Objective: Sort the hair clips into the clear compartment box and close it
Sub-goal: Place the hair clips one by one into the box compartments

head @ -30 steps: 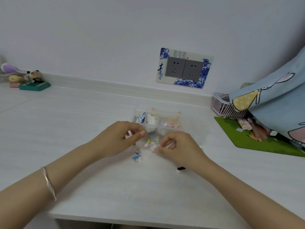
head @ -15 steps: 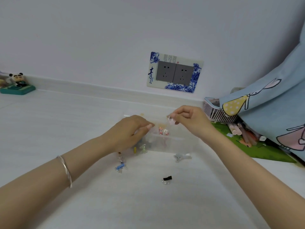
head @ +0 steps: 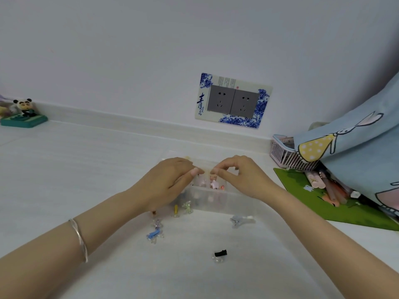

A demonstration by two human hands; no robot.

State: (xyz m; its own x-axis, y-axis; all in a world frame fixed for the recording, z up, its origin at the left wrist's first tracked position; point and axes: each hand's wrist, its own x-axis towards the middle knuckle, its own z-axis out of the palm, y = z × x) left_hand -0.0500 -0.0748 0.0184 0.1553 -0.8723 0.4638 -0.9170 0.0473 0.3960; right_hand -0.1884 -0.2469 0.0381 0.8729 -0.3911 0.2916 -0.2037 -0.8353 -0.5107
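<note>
The clear compartment box (head: 218,198) stands open on the white desk (head: 86,169), with pink and orange hair clips (head: 213,184) inside. My left hand (head: 170,182) and my right hand (head: 239,178) hover over it, fingertips pinched and almost meeting. My right fingers seem to pinch a tiny pale clip; I cannot tell whether my left fingers touch it. Loose clips lie in front of the box: a yellow one (head: 176,209), a pale green one (head: 187,207), a blue one (head: 154,234), a grey-blue one (head: 237,220) and a black one (head: 220,253).
To the right lie a green mat (head: 323,212) with pens (head: 328,186), a pink basket (head: 282,156) and a blue cartoon-print fabric (head: 356,152). A panda figure (head: 23,113) stands at the far left. A socket plate (head: 233,100) is on the wall behind.
My right hand rose from the table front to above the box with a small pink clip. My left hand lifted to meet it, and both fingertips now nearly touch.
</note>
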